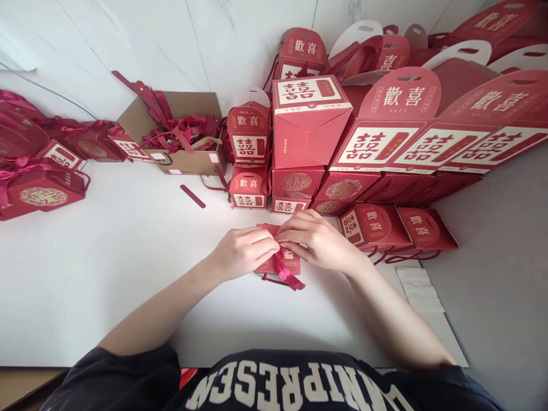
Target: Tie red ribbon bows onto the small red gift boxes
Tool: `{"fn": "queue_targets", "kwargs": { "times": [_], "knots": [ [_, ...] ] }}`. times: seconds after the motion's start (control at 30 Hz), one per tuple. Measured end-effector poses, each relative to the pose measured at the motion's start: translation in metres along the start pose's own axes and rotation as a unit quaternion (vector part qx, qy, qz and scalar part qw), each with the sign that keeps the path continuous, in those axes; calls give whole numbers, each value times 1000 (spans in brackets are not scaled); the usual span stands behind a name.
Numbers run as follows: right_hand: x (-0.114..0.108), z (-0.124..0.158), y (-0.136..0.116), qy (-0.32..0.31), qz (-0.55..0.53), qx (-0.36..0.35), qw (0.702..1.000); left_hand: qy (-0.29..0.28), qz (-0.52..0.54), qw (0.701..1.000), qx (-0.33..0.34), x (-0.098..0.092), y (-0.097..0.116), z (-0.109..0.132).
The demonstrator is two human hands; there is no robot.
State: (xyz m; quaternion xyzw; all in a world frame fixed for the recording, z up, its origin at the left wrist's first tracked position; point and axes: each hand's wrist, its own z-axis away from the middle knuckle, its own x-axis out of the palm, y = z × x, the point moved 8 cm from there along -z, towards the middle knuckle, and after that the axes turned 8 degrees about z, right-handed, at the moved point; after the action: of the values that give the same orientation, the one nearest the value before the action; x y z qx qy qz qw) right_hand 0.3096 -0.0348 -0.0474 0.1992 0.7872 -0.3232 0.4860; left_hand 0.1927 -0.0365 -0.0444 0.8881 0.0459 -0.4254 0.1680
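A small red gift box (pixel 266 266) stands in the middle of the white table, its top directly under both my hands. Crimson ribbon (pixel 287 273) runs across the top, and one end hangs over the near side. My left hand (pixel 247 251) comes in from the left with its fingers pinched at the ribbon. Opposite it, my right hand (pixel 314 238) is also pinched closed at the ribbon, the fingertips almost meeting the left ones. The fingers cover the spot where the ribbon crosses. A dark red cord (pixel 274 279) shows at the box's near lower edge.
Stacked red gift boxes (pixel 377 148) fill the back right. An open cardboard box (pixel 188 162) of ribbons and straps stands back left, with a loose red strip (pixel 192 196) before it. Ribboned boxes (pixel 47 191) sit at far left. White papers (pixel 419 290) lie at right.
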Motion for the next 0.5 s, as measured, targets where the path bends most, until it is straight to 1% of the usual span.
{"fn": "queue_targets", "kwargs": {
  "times": [0.13,0.27,0.4,0.5],
  "knots": [
    [4,0,0,-7,34,8,999,0,0,1000,-5,0,-1,0],
    [3,-1,2,-2,2,42,999,-3,0,1000,-5,0,-1,0],
    [-1,2,10,-7,-24,92,995,-6,0,1000,-6,1,-1,1],
    [0,3,12,-7,-26,93,995,-7,-1,1000,-7,1,-1,0]
  ]
}}
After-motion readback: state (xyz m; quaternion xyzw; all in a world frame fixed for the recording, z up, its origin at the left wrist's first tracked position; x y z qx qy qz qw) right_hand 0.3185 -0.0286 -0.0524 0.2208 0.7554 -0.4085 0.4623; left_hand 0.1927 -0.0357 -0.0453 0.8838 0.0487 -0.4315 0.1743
